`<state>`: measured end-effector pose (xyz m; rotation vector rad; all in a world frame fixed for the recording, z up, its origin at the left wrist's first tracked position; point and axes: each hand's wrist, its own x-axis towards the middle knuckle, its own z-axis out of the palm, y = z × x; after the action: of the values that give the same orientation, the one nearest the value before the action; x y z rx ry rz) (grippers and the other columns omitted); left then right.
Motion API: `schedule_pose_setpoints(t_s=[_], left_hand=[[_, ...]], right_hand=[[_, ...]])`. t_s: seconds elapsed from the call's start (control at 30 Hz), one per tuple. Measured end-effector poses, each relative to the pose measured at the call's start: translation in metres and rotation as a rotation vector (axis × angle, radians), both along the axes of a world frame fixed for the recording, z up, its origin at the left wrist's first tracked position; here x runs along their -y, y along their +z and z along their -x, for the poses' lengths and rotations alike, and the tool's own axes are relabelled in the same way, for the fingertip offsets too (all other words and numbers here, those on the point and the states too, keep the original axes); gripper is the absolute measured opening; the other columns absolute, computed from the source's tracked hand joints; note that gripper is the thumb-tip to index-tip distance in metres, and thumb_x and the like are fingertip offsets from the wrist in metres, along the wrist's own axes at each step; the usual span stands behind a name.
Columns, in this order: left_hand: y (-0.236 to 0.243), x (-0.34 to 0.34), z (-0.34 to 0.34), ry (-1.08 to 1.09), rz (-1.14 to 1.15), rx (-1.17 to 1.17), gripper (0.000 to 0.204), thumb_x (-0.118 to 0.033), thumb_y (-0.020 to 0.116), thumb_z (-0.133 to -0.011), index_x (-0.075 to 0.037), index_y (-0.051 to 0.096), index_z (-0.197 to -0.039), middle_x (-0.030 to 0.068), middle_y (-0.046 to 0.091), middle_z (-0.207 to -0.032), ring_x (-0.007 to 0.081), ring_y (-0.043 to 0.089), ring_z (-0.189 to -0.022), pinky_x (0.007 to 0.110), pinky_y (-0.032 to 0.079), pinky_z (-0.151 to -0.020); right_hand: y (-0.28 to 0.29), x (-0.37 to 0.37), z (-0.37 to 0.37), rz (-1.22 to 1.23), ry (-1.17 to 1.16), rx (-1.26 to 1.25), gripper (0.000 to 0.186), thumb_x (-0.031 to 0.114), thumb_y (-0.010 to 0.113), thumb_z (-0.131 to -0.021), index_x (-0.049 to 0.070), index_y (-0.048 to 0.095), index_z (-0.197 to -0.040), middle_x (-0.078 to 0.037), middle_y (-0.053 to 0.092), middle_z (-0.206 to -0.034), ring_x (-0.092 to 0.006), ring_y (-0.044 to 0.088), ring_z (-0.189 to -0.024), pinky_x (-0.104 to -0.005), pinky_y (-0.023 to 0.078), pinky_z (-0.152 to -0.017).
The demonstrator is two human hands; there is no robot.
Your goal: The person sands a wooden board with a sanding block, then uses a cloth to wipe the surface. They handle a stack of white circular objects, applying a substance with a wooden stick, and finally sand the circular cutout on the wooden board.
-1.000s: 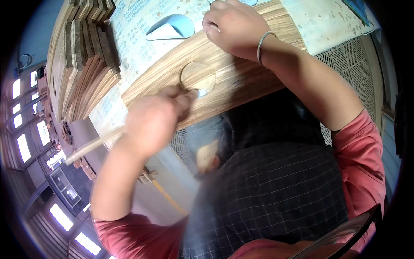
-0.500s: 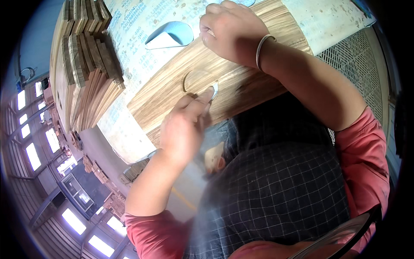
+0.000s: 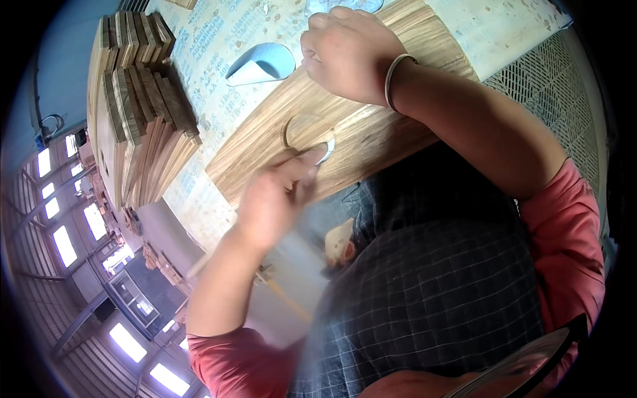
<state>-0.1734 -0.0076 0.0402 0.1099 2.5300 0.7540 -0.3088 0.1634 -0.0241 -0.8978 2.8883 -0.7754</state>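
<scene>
A long grained wooden board (image 3: 245, 159) with a round recess (image 3: 306, 125) lies across the bench's near edge. My left hand (image 3: 275, 196), slightly blurred, pinches a small pale strip (image 3: 328, 149) against the recess's lower right rim. My right hand (image 3: 348, 56) rests on the board's upper part, fingers curled and closed; what they hold, if anything, is hidden. A light-blue curled sheet (image 3: 269, 63) lies just beyond the board, and another blue piece (image 3: 318, 6) is partly behind my right hand.
Stacked cut wooden panels (image 3: 133, 113) stand at the bench's left. Printed protective sheeting (image 3: 504, 40) covers the bench top. A perforated panel (image 3: 551, 86) is at the right. Below and left are the workshop floor (image 3: 292, 298), timber piles (image 3: 156, 259) and bright windows.
Since a second ago my left hand has moved right and the pale strip has shifted to the recess's right rim. My right hand stays on the board. The view has shifted slightly.
</scene>
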Motion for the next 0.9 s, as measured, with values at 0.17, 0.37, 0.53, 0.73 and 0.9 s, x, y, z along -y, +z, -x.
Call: schedule_pose_setpoints(t_s=[0.17,0.37,0.53,0.73,0.9], left_hand=[[-0.012,-0.021,-0.012,0.086,0.092,-0.162,0.039,0.004,0.06,-0.087,-0.009,0.063,-0.124,0.0065,0.053,-0.077,0.016,0.058,-0.069,0.03,0.053,-0.064],[0.039,0.008,0.014,-0.538,0.538,-0.153,0.039,-0.007,0.059,-0.084,-0.017,0.064,-0.121,0.0094,0.067,-0.106,0.025,0.067,-0.08,0.035,0.054,-0.068],[0.017,0.001,0.016,-0.315,0.189,-0.116,0.032,-0.002,0.064,-0.086,-0.01,0.066,-0.117,0.0109,0.063,-0.084,0.0263,0.06,-0.065,0.031,0.051,-0.064],[-0.006,-0.014,-0.017,0.267,-0.11,0.065,0.033,-0.004,0.052,-0.097,-0.003,0.056,-0.13,0.0022,0.053,-0.083,0.0081,0.052,-0.07,0.023,0.049,-0.065],[0.01,-0.008,-0.025,0.79,-0.742,0.533,0.043,-0.018,0.052,-0.098,-0.011,0.046,-0.141,-0.0036,0.047,-0.072,0.007,0.04,-0.056,0.02,0.035,-0.051]], right_hand=[[-0.002,-0.004,0.0,0.045,-0.022,-0.037,0.025,0.023,0.052,-0.09,0.007,0.069,-0.098,-0.009,0.064,-0.108,-0.0236,0.057,-0.103,-0.0374,0.043,-0.093],[0.001,-0.007,0.002,0.037,0.026,-0.037,0.027,0.024,0.05,-0.093,0.006,0.068,-0.102,-0.01,0.064,-0.108,-0.0248,0.057,-0.102,-0.0377,0.044,-0.092],[0.003,-0.002,-0.002,0.007,-0.013,-0.025,0.025,0.023,0.052,-0.091,0.007,0.068,-0.101,-0.008,0.064,-0.108,-0.0241,0.057,-0.105,-0.0374,0.043,-0.093],[0.0,-0.005,0.001,0.055,0.003,-0.013,0.025,0.024,0.052,-0.091,0.007,0.068,-0.1,-0.008,0.064,-0.107,-0.0233,0.057,-0.105,-0.037,0.043,-0.093],[0.001,-0.005,0.002,0.062,0.007,-0.014,0.025,0.024,0.052,-0.091,0.006,0.068,-0.098,-0.009,0.063,-0.105,-0.025,0.057,-0.101,-0.0379,0.044,-0.091]])
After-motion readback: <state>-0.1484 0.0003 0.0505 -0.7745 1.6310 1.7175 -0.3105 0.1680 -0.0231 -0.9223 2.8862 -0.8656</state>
